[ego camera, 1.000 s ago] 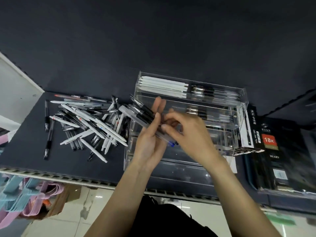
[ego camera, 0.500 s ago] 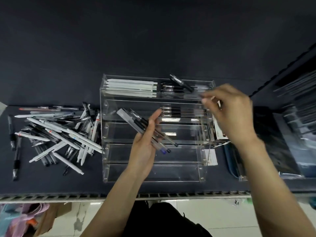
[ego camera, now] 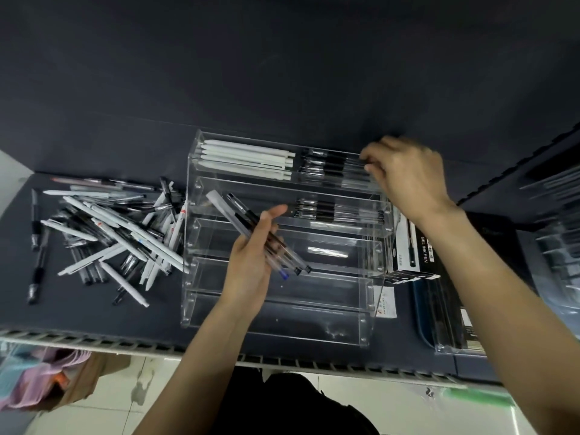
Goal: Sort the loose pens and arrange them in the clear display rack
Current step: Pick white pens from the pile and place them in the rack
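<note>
Pens, loose pile: on dark shelf, far left, white and black/clear barrels crossed over each other; a few black ones lie apart at the pile's L edge. Pile's R edge sits just beside the rack.

Rack: clear, stepped tiers, centre of shelf. Top tier: white pens in L half, black-grip pens in R half, all lying lengthwise. 2nd tier: black-grip pens in R half only.

L hand: over rack's middle tiers, fingers curled round a bundle of pens, held at a slant, tips down-right; one blue cap among black ones.

R hand: at top tier's R end, blurred; fingers curled, fingertips at the black-grip pens. Can't tell whether it pinches one.

Gel-pen box: just R of rack, under R wrist.
</note>
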